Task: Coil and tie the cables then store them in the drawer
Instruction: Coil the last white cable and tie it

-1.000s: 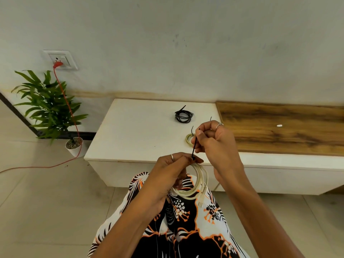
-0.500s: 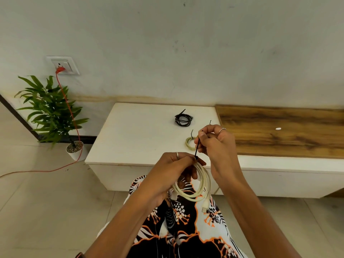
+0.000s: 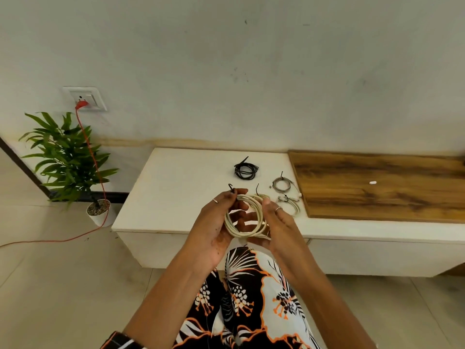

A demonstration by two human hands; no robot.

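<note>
Cream cable coil (image 3: 245,216), several loops, held upright in the air just off the table's front edge, above the person's patterned lap. A short black tie (image 3: 231,189) stands out at its upper left, tip bent over; whether it is knotted cannot be told.

Left hand (image 3: 219,222) grips the coil's left side, fingers curled through the loops, thumb and forefinger pinching at the tie. A ring shows on one finger. Right hand (image 3: 276,222) holds the coil's right side, thumb pressed on top of the loops, fingers curled behind and beneath. Ring on this hand too.

On the white table (image 3: 176,192): a second cream coil (image 3: 261,196) lies just behind the held one, mostly hidden by it, with a black tie end sticking up. A black coil (image 3: 245,169) sits toward the back edge, tied, tail pointing up. A grey coil (image 3: 283,184) lies near the seam with the wooden top (image 3: 377,197), a black tie on it. A whitish coil (image 3: 290,204) lies in front of that, closer to the front edge, connectors loose at its side.

A small white piece (image 3: 372,182) rests on the wooden top, well apart from the coils.

Off the table's left end: a potted plant (image 3: 68,159) on the floor, a wall socket (image 3: 85,98), a red cord (image 3: 93,157) plugged in and trailing across the floor.
</note>
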